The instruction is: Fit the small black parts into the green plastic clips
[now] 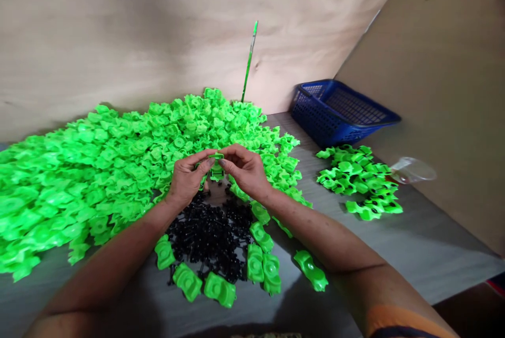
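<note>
My left hand (187, 179) and my right hand (248, 171) meet in front of the big heap, both pinching one green toy car body (216, 173) between thumbs and fingers. Its underside seems turned towards me, with a dark bar across it. A bit of another green piece shows under my left fingers; whether they hold it I cannot tell. Just below the hands lies a pile of black wheel axles (209, 235). Several loose car bodies, one of them a green shell (220, 289), edge that pile at the front and right.
A large heap of green car bodies (118, 159) fills the left and back. To the right are a smaller group of car bodies with black parts (359, 180), a blue basket (327, 125) and a clear plastic cup (414, 170). A green-stained stick (248, 62) leans against the back wall.
</note>
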The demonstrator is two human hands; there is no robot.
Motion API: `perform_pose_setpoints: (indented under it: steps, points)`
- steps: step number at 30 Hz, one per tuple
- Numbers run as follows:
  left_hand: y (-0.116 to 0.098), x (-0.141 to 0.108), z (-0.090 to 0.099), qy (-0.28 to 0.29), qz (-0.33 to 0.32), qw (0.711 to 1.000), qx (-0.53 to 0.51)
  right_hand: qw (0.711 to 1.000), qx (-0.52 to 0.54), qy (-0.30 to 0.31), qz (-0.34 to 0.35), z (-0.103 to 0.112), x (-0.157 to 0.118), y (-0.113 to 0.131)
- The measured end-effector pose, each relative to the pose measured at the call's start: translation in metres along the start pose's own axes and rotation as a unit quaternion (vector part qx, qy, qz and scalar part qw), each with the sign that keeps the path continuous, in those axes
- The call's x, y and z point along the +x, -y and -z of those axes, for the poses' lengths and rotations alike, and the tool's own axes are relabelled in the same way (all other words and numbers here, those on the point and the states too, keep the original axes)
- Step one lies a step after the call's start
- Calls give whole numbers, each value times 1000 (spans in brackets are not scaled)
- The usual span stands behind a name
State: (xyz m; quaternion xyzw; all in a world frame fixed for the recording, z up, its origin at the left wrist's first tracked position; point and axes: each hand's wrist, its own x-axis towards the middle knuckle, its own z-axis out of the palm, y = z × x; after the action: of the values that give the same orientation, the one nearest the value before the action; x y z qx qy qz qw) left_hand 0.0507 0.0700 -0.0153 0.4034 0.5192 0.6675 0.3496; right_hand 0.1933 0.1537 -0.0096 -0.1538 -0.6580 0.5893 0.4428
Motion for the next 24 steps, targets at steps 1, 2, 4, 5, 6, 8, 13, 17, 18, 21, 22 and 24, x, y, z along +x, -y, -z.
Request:
perform_pose_setpoints:
  steps: [1,2,4,5,6,8,13,17,18,21,22,24]
  points:
    - [0,0,0,1,-1,1000,3,1000,-2,-1,3,0,0,-1]
    - [-1,1,1,1,-3,1000,8,1000,-2,-2,6,0,0,-2]
    - [-2,1,1,1,-9,1000,16,1000,-2,-3,12,0,0,-3]
    - [-2,1,1,0,-11,1000,20,1000,-3,-3,15,0,0,-3]
    - [-2,1,1,-3,-11,1000,23,1000,-6,-3,17,0,0,-3]
    - [-3,0,0,-9,-2,1000,24,1000,-15,-4,13,1,0,-2]
    - [-5,-3,-4,-10,20,1000,2,999,-35,10,-31,0,0,5]
    - [-9,-5,-4,-9,21,1000,-18,999,-34,8,-31,-1,-2,12]
    - [-10,-5,-4,-8,21,999,-22,999,-31,7,-28,-2,-3,13]
    - [-13,-4,-4,-10,23,999,-31,999,-33,14,-35,-3,-3,15]
    - [-14,-4,-4,-15,22,999,-33,998,-38,23,-44,-3,-3,15]
    - [-15,-4,-4,-27,20,999,-32,996,-50,41,-63,-3,-3,14]
